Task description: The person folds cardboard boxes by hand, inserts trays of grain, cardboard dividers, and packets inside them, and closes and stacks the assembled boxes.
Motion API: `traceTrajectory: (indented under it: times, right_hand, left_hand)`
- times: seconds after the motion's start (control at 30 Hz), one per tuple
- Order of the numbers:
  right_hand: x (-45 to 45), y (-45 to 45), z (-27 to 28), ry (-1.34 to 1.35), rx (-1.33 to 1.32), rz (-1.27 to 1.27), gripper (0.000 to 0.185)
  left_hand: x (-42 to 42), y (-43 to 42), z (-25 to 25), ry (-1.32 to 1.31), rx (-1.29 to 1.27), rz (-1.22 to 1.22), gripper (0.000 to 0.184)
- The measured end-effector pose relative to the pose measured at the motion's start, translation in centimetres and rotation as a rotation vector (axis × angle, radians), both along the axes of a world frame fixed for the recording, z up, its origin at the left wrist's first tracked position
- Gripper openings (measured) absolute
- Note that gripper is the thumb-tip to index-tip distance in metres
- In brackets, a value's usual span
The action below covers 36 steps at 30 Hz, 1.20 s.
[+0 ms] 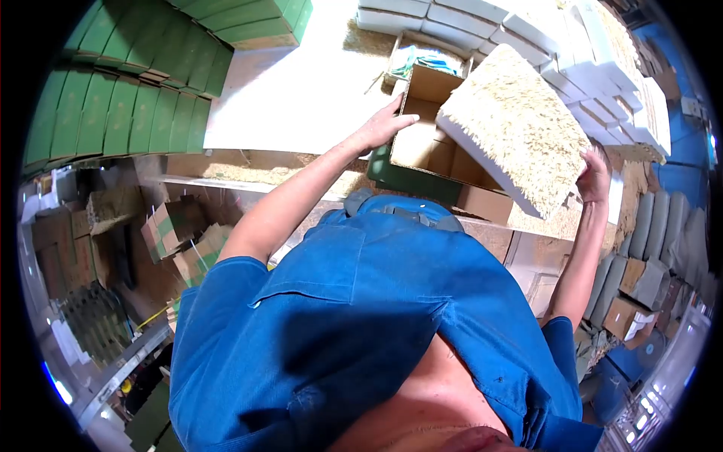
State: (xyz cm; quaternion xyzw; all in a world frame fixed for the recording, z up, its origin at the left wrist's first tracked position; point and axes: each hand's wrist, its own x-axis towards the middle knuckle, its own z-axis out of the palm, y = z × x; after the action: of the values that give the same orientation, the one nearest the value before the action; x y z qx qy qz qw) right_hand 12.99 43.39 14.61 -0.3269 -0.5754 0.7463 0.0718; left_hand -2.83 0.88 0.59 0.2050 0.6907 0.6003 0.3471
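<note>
My left hand (382,126) grips the left wall of an open cardboard box (434,81), its thumb over the rim. The box is brown inside, with green on its outside, and stands at the near edge of the bench. In my right hand (596,176) is the right end of a slab with a white side and a rough, straw-coloured, flaky top (516,120). Tilted, the slab covers the right part of the box opening. Whether its lower edge touches the box, I cannot tell. The fingertips under the slab are hidden.
Green boxes (128,113) are stacked at the left. White slabs (482,26) are piled at the back right. A small tray with blue strips (425,60) sits behind the box. Straw-like flakes litter the bench (271,98). Cardboard boxes (177,226) stand below left.
</note>
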Motion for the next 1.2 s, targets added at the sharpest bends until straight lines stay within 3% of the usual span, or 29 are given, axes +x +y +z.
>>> traceTrajectory:
  times: [0.13,0.2,0.3,0.4,0.57,0.63,0.73,0.8,0.93,1.0,1.07,1.1,1.17,1.2]
  right_hand:
    - [-1.4,-0.7,-1.9,-0.053,0.126,0.19,0.013]
    - [-3.0,-1.1,-2.7,-0.082,0.18,0.234,0.015]
    - [-5.9,-2.5,-2.7,-0.127,0.181,0.525,0.02]
    - [-8.2,-2.5,-2.2,-0.169,0.231,0.649,0.02]
    - [-9.6,-6.3,1.7,-0.261,0.252,0.707,0.023]
    - [-9.4,-7.6,1.7,-0.343,0.331,0.624,0.02]
    - [-9.7,-8.3,2.4,-0.444,0.358,0.746,0.021]
    - [-8.8,-10.9,3.4,-0.396,0.491,0.682,0.021]
    - [-9.4,-11.1,2.9,-0.451,0.644,0.817,0.027]
    - [-10.7,-9.7,-1.7,-0.485,1.129,0.974,0.023]
    - [-11.6,-10.2,-3.2,-0.611,1.219,1.051,0.021]
    - [-11.6,-9.7,-5.3,-0.586,1.296,1.03,0.022]
    - [-10.9,-12.4,-3.4,-0.652,1.445,0.946,0.018]
    - [-10.3,-13.0,-4.2,-0.563,1.639,0.919,0.015]
  left_hand:
    - [0.0,0.1,0.3,-0.019,-0.031,0.003,0.082]
    - [0.4,-0.1,0.9,0.004,0.005,0.006,0.078]
    - [0.5,-0.3,-0.1,0.078,-0.035,0.045,0.066]
    - [0.0,-0.7,0.0,-0.016,-0.079,0.021,0.064]
    - [-0.1,-0.6,0.1,-0.051,-0.059,0.039,0.059]
    - [0.9,-0.6,0.2,-0.083,0.071,0.106,0.058]
    - [0.6,-1.0,0.9,-0.124,0.065,0.092,0.059]
    - [0.5,-1.1,1.0,-0.168,0.01,0.095,0.058]
    - [0.2,-1.3,1.6,-0.176,-0.044,0.088,0.056]
    - [0.3,-1.1,2.3,-0.219,-0.056,0.109,0.052]
    - [-0.1,-0.9,2.3,-0.059,-0.189,0.022,0.047]
    - [0.1,-0.6,2.9,-0.081,-0.207,0.018,0.044]
    - [0.2,-0.3,3.3,-0.076,-0.214,0.02,0.044]
    - [0.3,-0.2,3.5,-0.074,-0.219,0.028,0.044]
